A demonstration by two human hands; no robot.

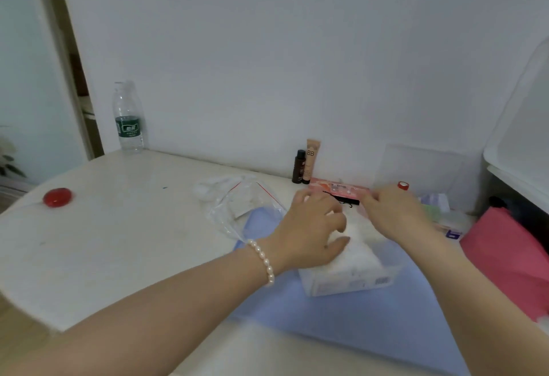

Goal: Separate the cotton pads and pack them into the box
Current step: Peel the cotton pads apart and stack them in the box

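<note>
A clear plastic box (350, 282) stands on a blue mat (371, 316) at the table's middle right, with white cotton pads (359, 245) heaped inside it. My left hand (312, 227), a pearl bracelet on its wrist, lies over the heap, and its thumb and fingers curl onto the cotton. My right hand (392, 215) reaches over the box's far side, fingers bent down toward the pads; what they hold is hidden. The picture is blurred by motion.
An open zip bag (240, 209) with a few white pads (208, 188) behind it lies left of the box. Cosmetic tubes (309, 161), a pink packet (338, 190), a water bottle (128, 117), a red round object (57, 197) and a pink bag (511, 254) surround the work area.
</note>
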